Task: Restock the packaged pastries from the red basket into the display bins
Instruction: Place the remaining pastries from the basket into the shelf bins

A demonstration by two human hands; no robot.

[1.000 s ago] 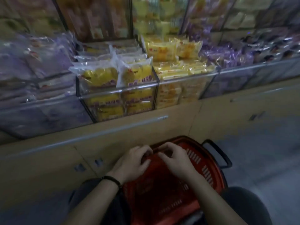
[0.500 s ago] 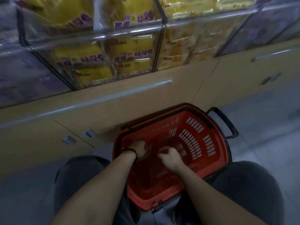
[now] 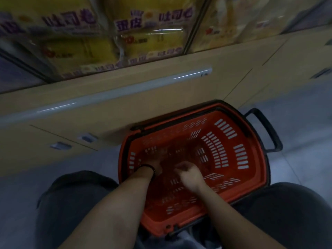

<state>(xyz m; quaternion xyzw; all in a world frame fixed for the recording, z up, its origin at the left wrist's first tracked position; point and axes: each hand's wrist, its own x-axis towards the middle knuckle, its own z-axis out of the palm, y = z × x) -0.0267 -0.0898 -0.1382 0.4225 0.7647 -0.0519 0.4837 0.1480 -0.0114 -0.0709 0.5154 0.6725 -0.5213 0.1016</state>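
Observation:
The red basket [image 3: 251, 159] stands on the floor between my knees, against the cabinet. I see no packages on the slotted bottom that shows. Both hands reach deep inside it. My left hand [image 3: 154, 163], with a black band at the wrist, is blurred near the left wall, fingers pointing down at the bottom. My right hand [image 3: 190, 176] is beside it with fingers curled in; nothing shows in it. Above, the clear display bins [image 3: 195, 29] hold yellow packaged pastries [image 3: 143, 33] with purple lettering.
A beige cabinet front [image 3: 161, 108] with a silver rail [image 3: 107, 98] runs under the bins. The basket's black handle [image 3: 265, 130] sticks out on the right. Grey floor [image 3: 296, 108] lies to the right. My knees in dark trousers flank the basket.
My view has tipped down from the bins to the basket. Both hands have gone from the rim deeper to the basket's bottom.

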